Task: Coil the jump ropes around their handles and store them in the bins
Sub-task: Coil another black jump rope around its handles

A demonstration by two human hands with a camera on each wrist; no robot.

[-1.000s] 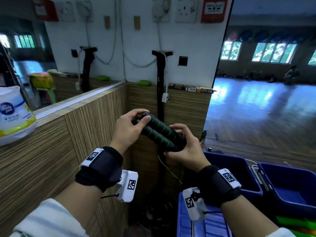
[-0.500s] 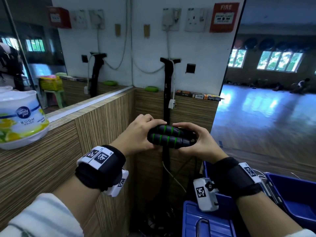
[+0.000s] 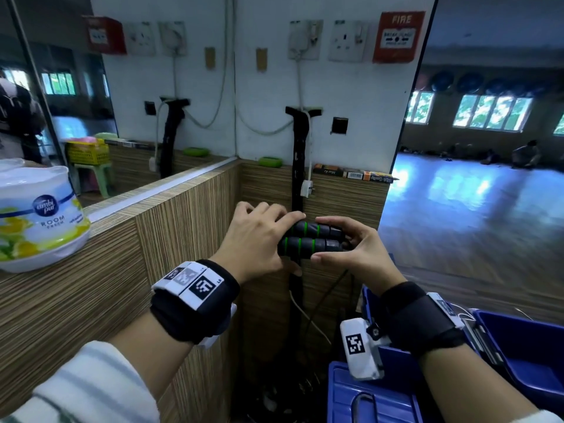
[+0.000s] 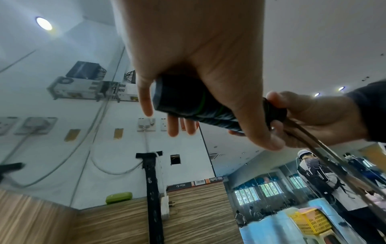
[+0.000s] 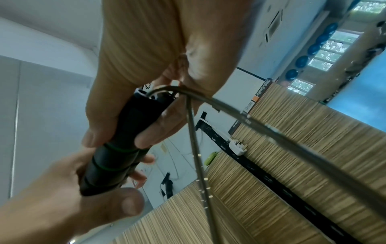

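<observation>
You stand in a corner where a wood-grain panelled ledge [image 3: 189,215] meets a white wall with sockets and a red fire alarm box [image 3: 397,36]; mirrors on either side reflect a hall. Both your hands hold the two black jump rope handles [image 3: 311,241] side by side, level, in front of the panelling. Your left hand [image 3: 256,239] grips the butt ends, thumb underneath and fingers laid loosely over the top. Your right hand [image 3: 354,248] clamps the cord ends, fingers curled over the upper handle and thumb pressed against the lower one. From under your right palm the dark rope [image 5: 194,137] leaves the handle caps and hangs down in two strands, uncoiled. Below your right wrist sit the blue bins [image 3: 518,346], and nearer you a blue lid [image 3: 366,401]. Left of your grip, on the ledge, stands an air freshener tub [image 3: 39,215].
</observation>
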